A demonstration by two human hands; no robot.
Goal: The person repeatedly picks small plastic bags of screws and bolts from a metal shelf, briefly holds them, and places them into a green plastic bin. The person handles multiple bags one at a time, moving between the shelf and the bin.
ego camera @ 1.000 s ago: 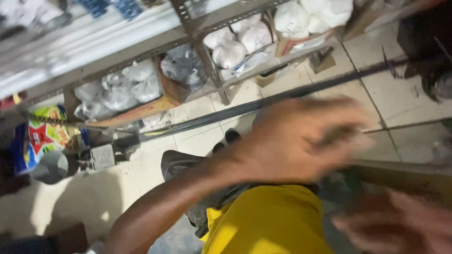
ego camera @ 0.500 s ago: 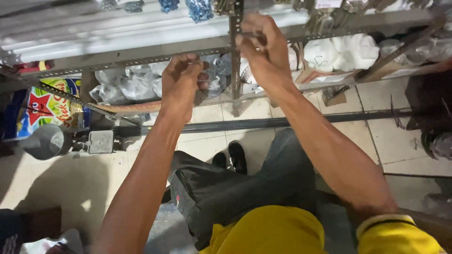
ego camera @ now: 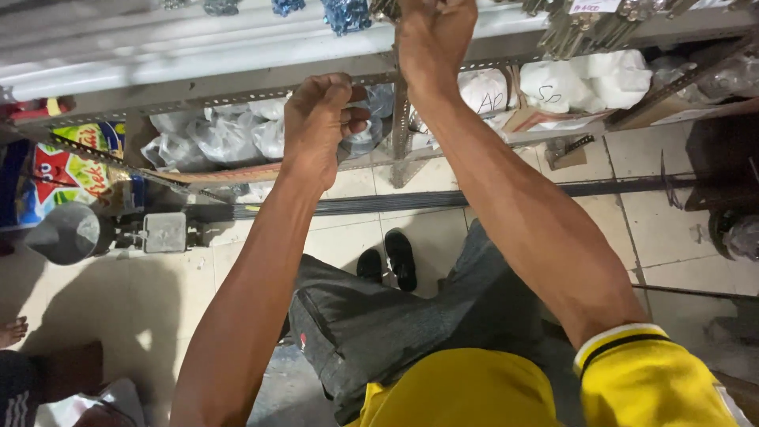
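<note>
— Rail (ego camera: 237, 93) of perforated grey steel, held at the front edge of the shelf; long axis running left to right across the view, tilted up slightly toward the right.

— And the left hand (ego camera: 316, 126)?

— Wrapped over that rail from below, fingers (ego camera: 348, 99) curled shut round its edge, knuckles toward the camera. Nearer of the two hands to the rail's middle.

— Right hand (ego camera: 435, 35)?

— Higher and just to the right, clenched on the top of the slotted upright post (ego camera: 400, 119) where rail and post crossed. Fingers closed; exactly what lay inside the fist, impossible to tell.

— So rail horizontal, post vertical?

— Yes, meeting at a right angle between the two hands, left one beside the joint, right one above it.

— Round about?

— Behind the rail, clear plastic bags (ego camera: 221, 138) bunched on the lower shelf, white bags (ego camera: 585, 79) further right. Below, long dark rods (ego camera: 514, 194) lying on the tiled floor (ego camera: 680, 229) parallel to the rail, near two black shoes (ego camera: 387, 261). Off left, grey funnel (ego camera: 67, 233) beside a small metal box (ego camera: 164, 232).
</note>
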